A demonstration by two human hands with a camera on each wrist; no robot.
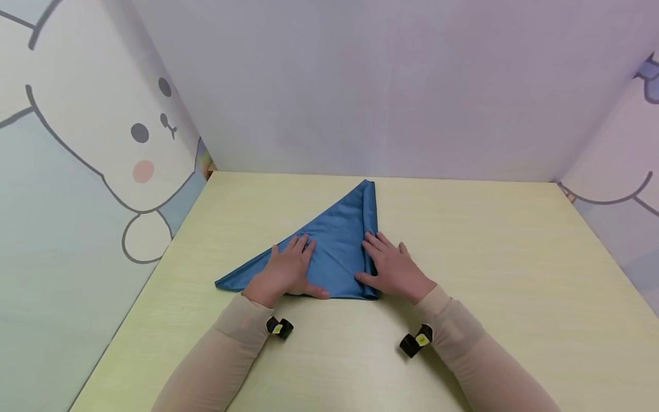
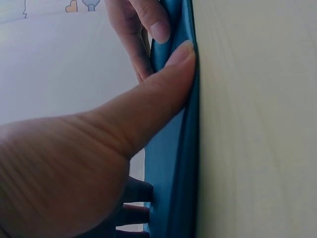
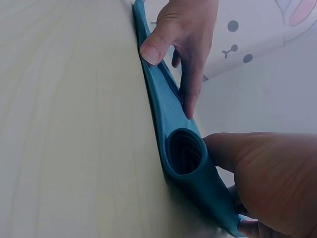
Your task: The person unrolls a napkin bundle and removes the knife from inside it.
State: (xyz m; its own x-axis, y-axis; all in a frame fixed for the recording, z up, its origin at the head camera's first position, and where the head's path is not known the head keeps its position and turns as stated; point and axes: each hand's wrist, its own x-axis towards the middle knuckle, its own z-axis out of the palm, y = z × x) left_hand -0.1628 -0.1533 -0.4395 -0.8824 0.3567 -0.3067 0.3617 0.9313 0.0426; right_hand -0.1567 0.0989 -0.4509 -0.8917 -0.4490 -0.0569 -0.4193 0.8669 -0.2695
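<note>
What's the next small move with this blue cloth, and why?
Probably push the roll one small turn leftward with the right hand: its fingers rest on the roll, while the cloth under the left hand lies unrolled.

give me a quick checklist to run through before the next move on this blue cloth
1. Left hand resting on the flat part of the blue cloth: ok
2. Right hand touching the roll along the cloth's right side: ok
3. Cloth lying wholly on the table: ok
4. Roll's near end coiled: ok, layers show around a hollow middle
5. Whole cloth rolled: not ok, a flat triangle lies left of the roll
6. Underside free of creases: cannot tell, hidden
</note>
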